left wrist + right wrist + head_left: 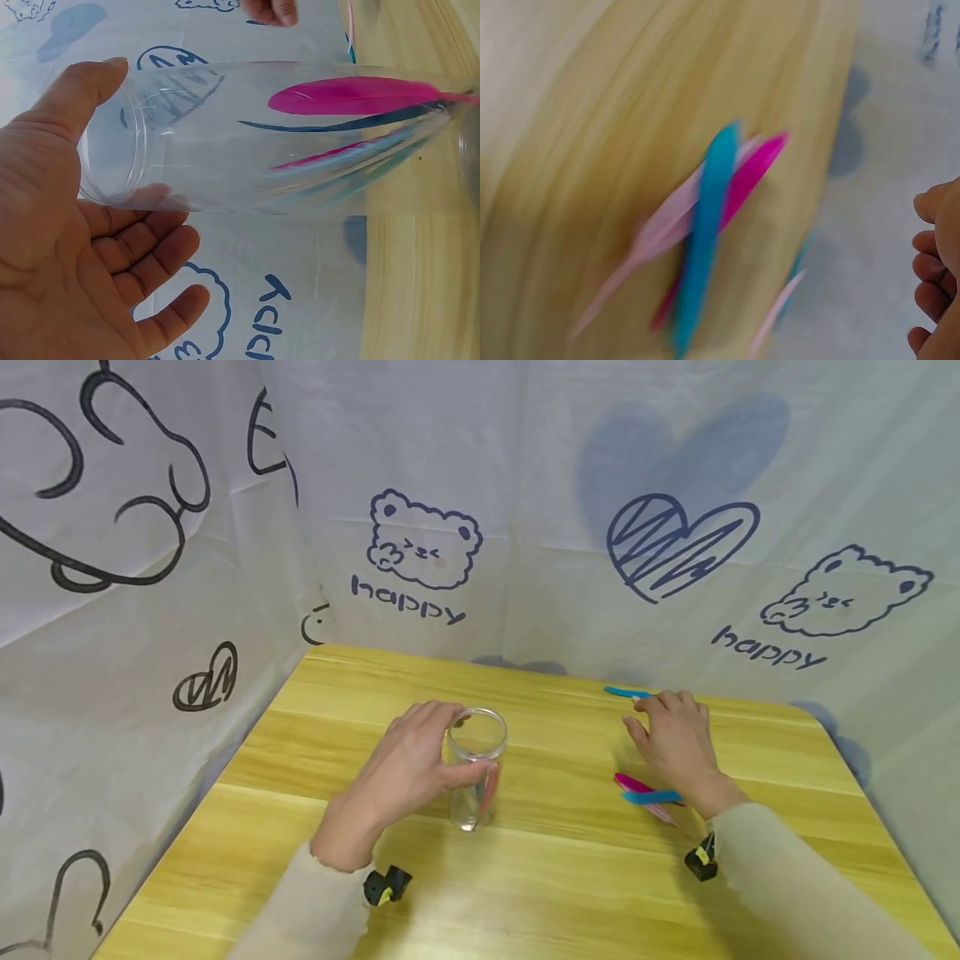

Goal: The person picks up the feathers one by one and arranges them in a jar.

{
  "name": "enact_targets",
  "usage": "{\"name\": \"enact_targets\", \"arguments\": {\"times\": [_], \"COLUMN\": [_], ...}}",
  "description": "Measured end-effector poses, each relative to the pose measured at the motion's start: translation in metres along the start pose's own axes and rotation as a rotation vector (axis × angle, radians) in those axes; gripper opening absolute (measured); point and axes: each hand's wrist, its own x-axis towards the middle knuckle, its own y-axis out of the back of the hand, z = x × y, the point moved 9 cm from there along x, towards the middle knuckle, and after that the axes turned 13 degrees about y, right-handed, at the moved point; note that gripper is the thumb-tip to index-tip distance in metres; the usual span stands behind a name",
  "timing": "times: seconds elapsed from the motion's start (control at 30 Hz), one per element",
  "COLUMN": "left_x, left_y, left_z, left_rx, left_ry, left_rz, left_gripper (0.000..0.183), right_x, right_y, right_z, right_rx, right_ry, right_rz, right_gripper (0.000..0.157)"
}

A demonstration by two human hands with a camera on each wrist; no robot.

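My left hand [405, 760] grips a tall clear cup [462, 814] near its rim, thumb on one side and fingers on the other. The cup stands upright on the table. Inside it, the left wrist view shows a magenta feather [349, 96], a dark blue feather [322, 125] and several paler ones. My right hand [675, 739] hovers with bent fingers and nothing in its grasp, close to a blue feather [626, 692] at the back edge. Nearer the front of it, a blue feather [709, 225], a magenta feather [754, 180] and a pale pink feather [664, 225] lie crossed.
The yellow wood-grain table [540, 885] meets a white cloth [525, 527] with printed bears and hearts at the back. More of this cloth hangs along the left side. Beside the back blue feather lies another pale pink feather [776, 311].
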Motion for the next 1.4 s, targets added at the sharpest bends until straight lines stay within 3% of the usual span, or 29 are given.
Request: {"name": "enact_targets", "arguments": {"times": [0.27, 0.53, 0.9, 1.1, 1.4], "left_x": [0.000, -0.003, -0.001, -0.002, -0.002], "left_y": [-0.001, -0.006, -0.006, -0.007, -0.005], "left_z": [-0.001, -0.003, -0.005, -0.006, -0.007], "left_rx": [-0.014, -0.024, -0.045, -0.047, -0.042], "left_ry": [0.022, 0.024, 0.038, 0.053, 0.051], "left_rz": [-0.002, -0.018, -0.006, -0.013, -0.011], "left_gripper": [0.072, 0.070, 0.072, 0.074, 0.074], "right_x": [-0.023, -0.039, -0.040, -0.037, -0.025], "right_y": [-0.022, -0.063, -0.091, -0.094, -0.091], "right_z": [0.056, 0.080, 0.097, 0.079, 0.013], "right_rx": [-0.061, -0.041, 0.070, 0.128, 0.125], "right_ry": [-0.101, -0.171, -0.261, -0.242, -0.022], "right_rz": [-0.085, -0.297, -0.460, -0.496, -0.489], "right_gripper": [0.036, 0.050, 0.077, 0.074, 0.060]}}
